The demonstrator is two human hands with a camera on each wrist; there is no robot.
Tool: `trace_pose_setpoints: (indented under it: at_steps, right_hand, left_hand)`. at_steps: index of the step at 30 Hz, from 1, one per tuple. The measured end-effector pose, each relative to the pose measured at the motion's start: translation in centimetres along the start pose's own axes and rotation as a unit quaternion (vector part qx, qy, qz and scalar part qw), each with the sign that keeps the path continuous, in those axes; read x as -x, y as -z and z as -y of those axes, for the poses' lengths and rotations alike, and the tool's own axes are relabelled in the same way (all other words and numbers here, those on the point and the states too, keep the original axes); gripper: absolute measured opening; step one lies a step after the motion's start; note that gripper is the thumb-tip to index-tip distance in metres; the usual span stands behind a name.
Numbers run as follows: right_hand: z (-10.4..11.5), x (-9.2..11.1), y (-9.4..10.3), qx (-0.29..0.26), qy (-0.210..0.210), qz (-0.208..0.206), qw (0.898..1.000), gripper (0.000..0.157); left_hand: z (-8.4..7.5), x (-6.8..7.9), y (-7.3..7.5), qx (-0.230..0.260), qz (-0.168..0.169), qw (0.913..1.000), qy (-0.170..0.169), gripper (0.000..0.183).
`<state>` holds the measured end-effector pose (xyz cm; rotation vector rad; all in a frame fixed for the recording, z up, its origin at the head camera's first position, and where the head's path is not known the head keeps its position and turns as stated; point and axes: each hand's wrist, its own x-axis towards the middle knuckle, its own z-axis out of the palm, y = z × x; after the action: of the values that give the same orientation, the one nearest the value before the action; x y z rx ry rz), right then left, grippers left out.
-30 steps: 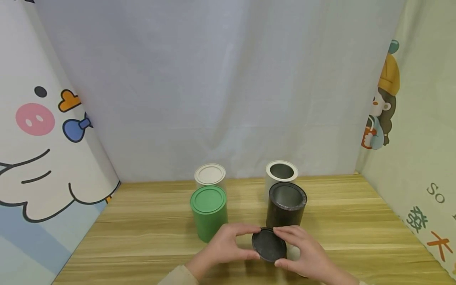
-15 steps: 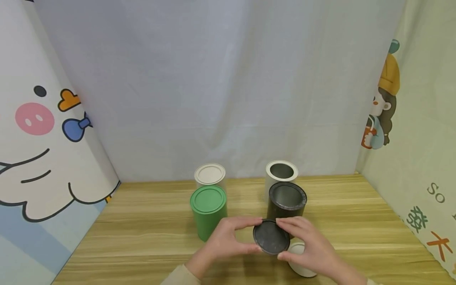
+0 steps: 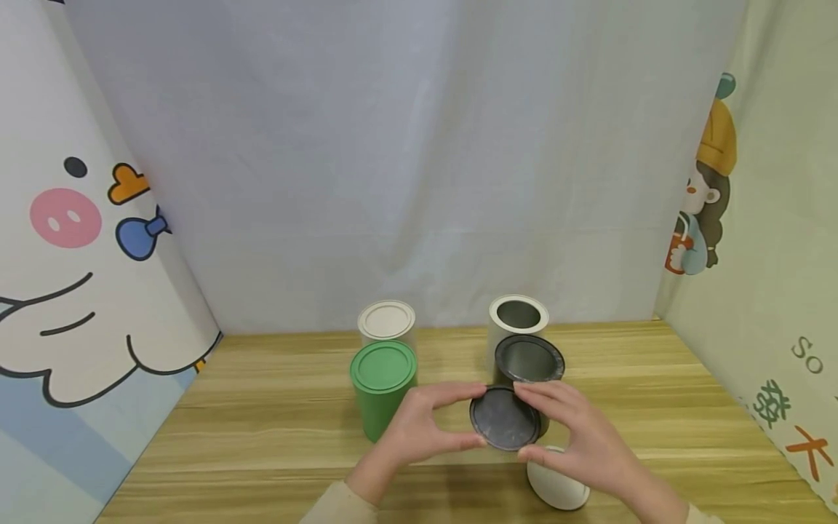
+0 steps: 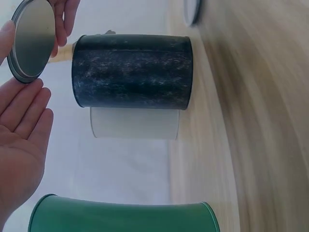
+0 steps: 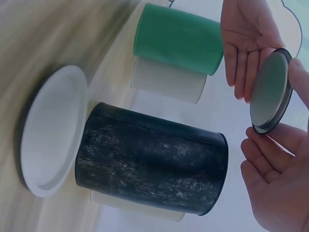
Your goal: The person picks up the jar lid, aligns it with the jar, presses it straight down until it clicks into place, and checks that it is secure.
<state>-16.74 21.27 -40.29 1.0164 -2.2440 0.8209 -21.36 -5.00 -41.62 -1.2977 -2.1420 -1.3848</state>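
A round black lid is held raised and tilted in front of the open black can. My left hand pinches its left edge between thumb and fingers. On the opposite edge my right hand does the same. The wrist views show the lid's silvery metal underside, apart from the can. Below my right hand, a white lid lies on the table.
Behind the black can stands an open white can. On the left a green can has its lid on, with a lidded white can behind it. A pale curtain hangs at the table's back edge.
Both hands have lifted the black lid and carried it forward and slightly right, closer to the black can. More of the white lid now shows. The cans have stayed put.
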Motion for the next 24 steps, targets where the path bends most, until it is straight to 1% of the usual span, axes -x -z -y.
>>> trace_pose_setpoints:
  at_steps: [5,9,12,15,20,24]
  right_hand:
    - [-0.1,-0.4,0.6,0.003,-0.007,0.003,1.000,0.071]
    - [-0.5,-0.6,1.0,-0.009,-0.017,0.004,1.000,0.070]
    - [-0.8,-0.8,1.2,-0.023,-0.023,-0.003,0.999,0.072]
    - [-1.1,-1.0,1.4,-0.023,-0.042,-0.011,0.999,0.072]
    - [-1.7,-1.1,1.7,-0.007,-0.076,-0.025,0.997,0.070]
    - [-2.2,-1.0,1.8,-0.006,-0.077,-0.033,0.996,0.070]
  left_hand:
    - [-0.2,-0.6,-0.2,0.015,-0.006,0.9997,0.019,0.058]
    - [-0.3,-1.1,-0.4,0.017,-0.011,0.9986,0.049,0.058]
    - [-0.4,-1.6,-0.5,0.013,-0.017,0.9968,0.077,0.059]
    - [-0.4,-2.2,-0.6,0.010,-0.026,0.9950,0.095,0.059]
    - [-0.2,-3.0,-1.2,0.005,-0.046,0.9952,0.087,0.059]
    - [-0.1,-3.4,-1.6,-0.002,-0.055,0.9947,0.086,0.058]
